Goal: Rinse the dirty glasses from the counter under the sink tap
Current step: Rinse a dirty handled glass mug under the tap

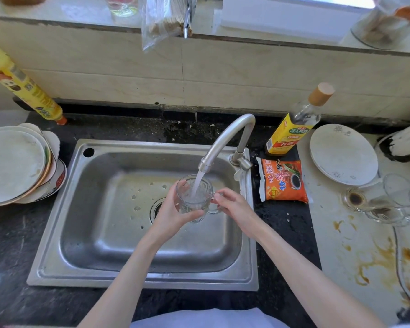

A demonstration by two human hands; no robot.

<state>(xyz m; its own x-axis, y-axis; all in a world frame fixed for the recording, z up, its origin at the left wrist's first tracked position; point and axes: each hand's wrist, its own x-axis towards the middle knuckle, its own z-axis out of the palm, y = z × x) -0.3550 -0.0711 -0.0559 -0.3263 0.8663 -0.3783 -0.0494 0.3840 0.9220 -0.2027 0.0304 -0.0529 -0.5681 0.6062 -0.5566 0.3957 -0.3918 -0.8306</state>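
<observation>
The glass mug (194, 197) stands upright over the sink (137, 275), mouth under the tap (225, 138) stream; left hand (173, 211) wraps its body, right hand (232, 204) pinches the handle; dirty glasses (379, 204) wait nearer the right hand.

With the sink (64, 209) as landmark, stacked plates (14, 166) lie left of it, the tap (225, 138) stands at its back right corner, and a sachet (283, 181), bottle (291, 129), plate (343, 155) and dirty glasses (379, 204) lie right.
</observation>
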